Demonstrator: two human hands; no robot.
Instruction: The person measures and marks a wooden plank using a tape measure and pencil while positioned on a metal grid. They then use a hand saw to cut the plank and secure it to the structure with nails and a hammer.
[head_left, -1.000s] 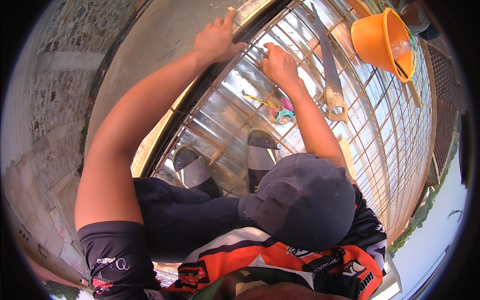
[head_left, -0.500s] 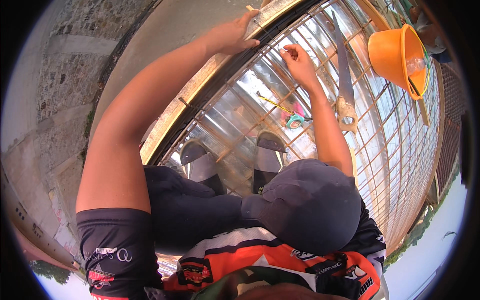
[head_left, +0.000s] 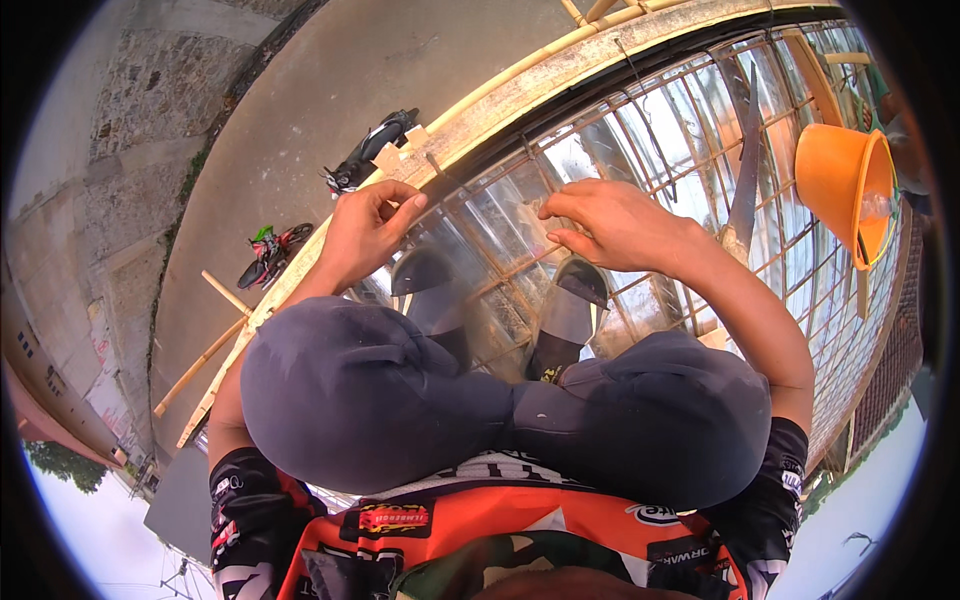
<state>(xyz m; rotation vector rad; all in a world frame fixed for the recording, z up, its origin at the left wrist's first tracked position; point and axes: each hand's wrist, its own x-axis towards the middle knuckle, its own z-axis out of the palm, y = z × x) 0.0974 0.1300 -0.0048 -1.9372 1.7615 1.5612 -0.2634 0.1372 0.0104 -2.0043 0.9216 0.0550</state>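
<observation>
My left hand is over the long timber edge board, in front of my left shoe. Its fingers are curled in close to the thumb; whatever they may hold is too small to make out. My right hand hovers above the rusty steel bar grid, just beyond my right shoe. Thumb and forefinger stand apart there, with nothing visible between them. Under the grid lie shiny ribbed metal sheets. A handsaw rests on the bars beyond my right forearm, its wooden handle partly covered.
An orange bucket stands at the right, with part of another person behind it. Bamboo poles jut from the board's outer side. Far below, on the paved ground, are two motorcycles, one dark and one red-green.
My left hand has drawn back toward me along the board. My right hand has turned palm down and come nearer. The view has shifted, and the tape measure on the grid no longer shows.
</observation>
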